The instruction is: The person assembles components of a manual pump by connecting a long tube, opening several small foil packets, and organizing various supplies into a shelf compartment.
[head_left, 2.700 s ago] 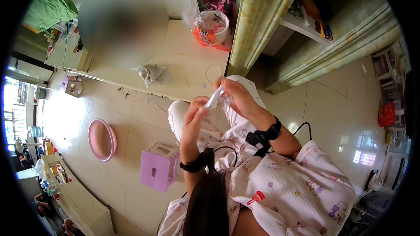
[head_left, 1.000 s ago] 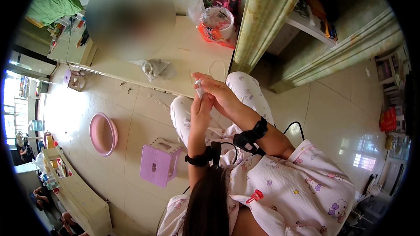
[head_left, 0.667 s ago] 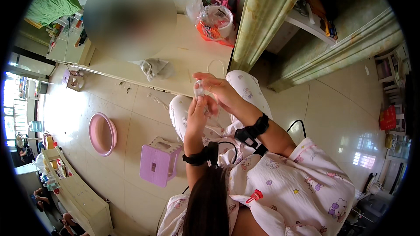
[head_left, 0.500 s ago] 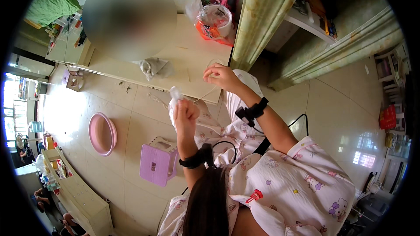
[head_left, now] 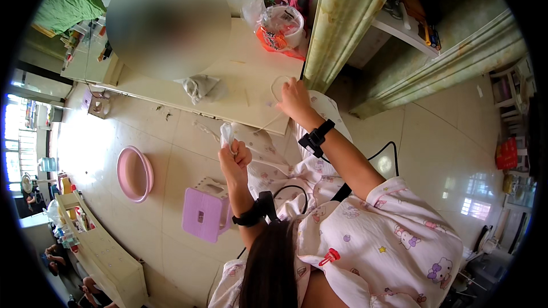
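My left hand (head_left: 235, 158) is closed around a small, whitish, partly see-through piece (head_left: 227, 132), which sticks up past the fingers; its kind is not clear. Farther right, over the corner of the cream table (head_left: 260, 71), my right hand (head_left: 295, 102) has its fingers curled together. A thin pale cord (head_left: 272, 87) bends in a loop beside those fingertips, and they seem to pinch it. Part of the cord is hidden by the hand. On the table's near edge, between the hands and the blurred area, lies a crumpled greyish-white cloth or bag (head_left: 197, 88).
At the table's far right stands a white tub (head_left: 293, 27) in orange-red plastic wrapping. A green curtain (head_left: 348, 17) hangs beside the table. On the floor to the left are a purple step stool (head_left: 202, 215) and a pink basin (head_left: 135, 175). Black cable crosses near my lap.
My right hand has moved a little right, its fingers turning up toward the cord loop. My left hand has shifted slightly left and down with the whitish piece.
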The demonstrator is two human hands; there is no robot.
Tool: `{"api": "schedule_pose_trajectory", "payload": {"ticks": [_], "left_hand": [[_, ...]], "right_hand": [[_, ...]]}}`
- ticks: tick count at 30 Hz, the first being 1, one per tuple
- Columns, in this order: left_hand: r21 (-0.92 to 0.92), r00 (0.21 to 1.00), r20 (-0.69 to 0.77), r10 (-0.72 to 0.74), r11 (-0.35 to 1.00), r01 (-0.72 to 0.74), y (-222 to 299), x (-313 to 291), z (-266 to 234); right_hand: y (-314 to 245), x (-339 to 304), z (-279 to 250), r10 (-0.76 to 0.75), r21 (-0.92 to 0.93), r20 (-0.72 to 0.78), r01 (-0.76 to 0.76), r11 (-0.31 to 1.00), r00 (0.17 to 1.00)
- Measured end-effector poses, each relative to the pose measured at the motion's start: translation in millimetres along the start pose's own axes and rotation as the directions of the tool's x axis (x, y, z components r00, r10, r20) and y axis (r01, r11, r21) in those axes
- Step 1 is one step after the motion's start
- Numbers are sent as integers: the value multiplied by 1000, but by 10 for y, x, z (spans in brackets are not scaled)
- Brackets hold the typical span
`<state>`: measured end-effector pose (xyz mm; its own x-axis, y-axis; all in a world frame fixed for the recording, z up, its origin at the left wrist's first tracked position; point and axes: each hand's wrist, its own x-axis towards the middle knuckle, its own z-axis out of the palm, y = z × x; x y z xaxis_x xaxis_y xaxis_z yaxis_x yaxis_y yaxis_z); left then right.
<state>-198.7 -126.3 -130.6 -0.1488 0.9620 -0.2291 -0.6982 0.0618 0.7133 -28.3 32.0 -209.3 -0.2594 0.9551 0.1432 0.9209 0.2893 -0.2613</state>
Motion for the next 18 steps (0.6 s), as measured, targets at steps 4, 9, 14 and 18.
{"api": "schedule_pose_trajectory", "payload": {"ticks": [4, 9, 14, 18], "left_hand": [[51, 993, -73, 88, 995, -85, 71, -22, 56], [102, 979, -67, 194, 977, -186, 77, -14, 45], [156, 977, -34, 208, 967, -201, 42, -18, 117], [187, 980, 34, 196, 962, -199, -15, 51, 139]], "right_hand": [[66, 38, -70, 139, -52, -44, -141, 989, 989], [273, 143, 79, 133, -25, 89, -132, 991, 987], [385, 177, 160, 172, 100, 57, -177, 979, 983], [545, 95, 93, 215, 455, 23, -202, 868, 976]]}}
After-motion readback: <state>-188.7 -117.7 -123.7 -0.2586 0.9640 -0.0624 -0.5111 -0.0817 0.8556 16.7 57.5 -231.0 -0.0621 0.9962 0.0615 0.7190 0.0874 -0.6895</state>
